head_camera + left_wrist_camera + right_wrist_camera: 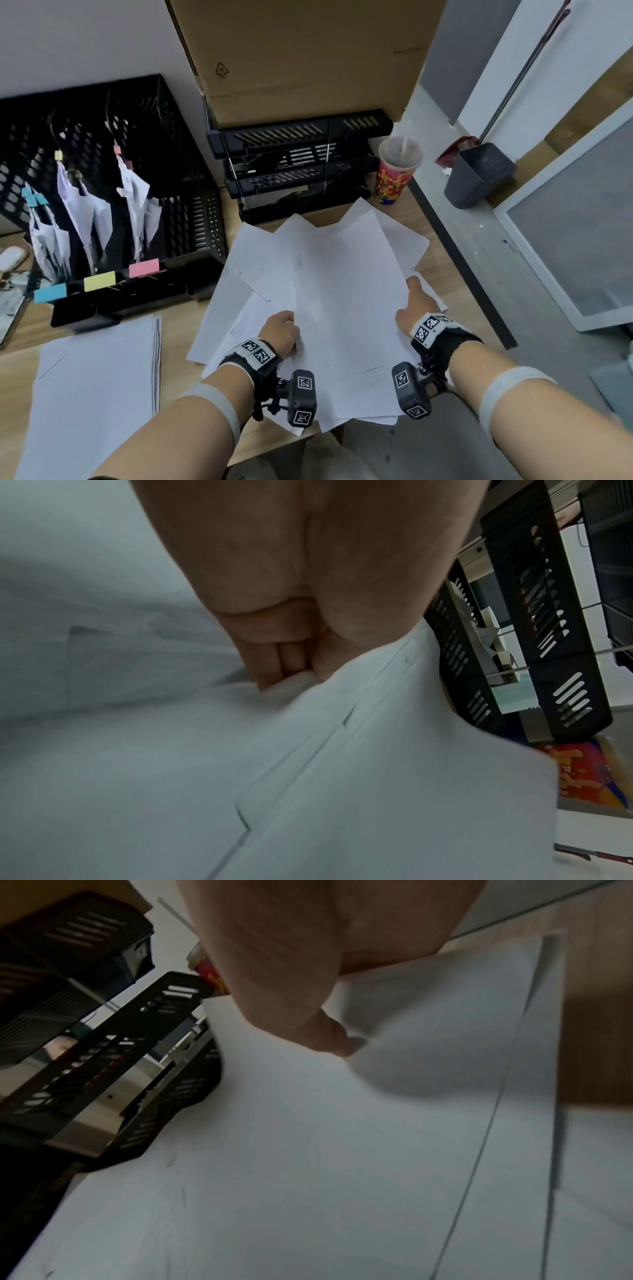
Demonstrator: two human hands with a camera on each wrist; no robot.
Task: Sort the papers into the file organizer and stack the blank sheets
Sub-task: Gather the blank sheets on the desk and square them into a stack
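A loose, fanned-out pile of white sheets lies on the wooden desk in front of me. My left hand grips the left edge of the upper sheets, and its curled fingers pinch the paper. My right hand holds the right edge with its thumb on top of the sheets; its other fingers are hidden beneath. A squared-up stack of blank sheets lies at the front left. The black mesh file organizer at the left holds papers behind blue, yellow and pink labels.
Black stacked letter trays stand behind the pile under a cardboard box. A lidded colourful cup stands to their right near the desk edge. On the floor to the right is a grey dustpan.
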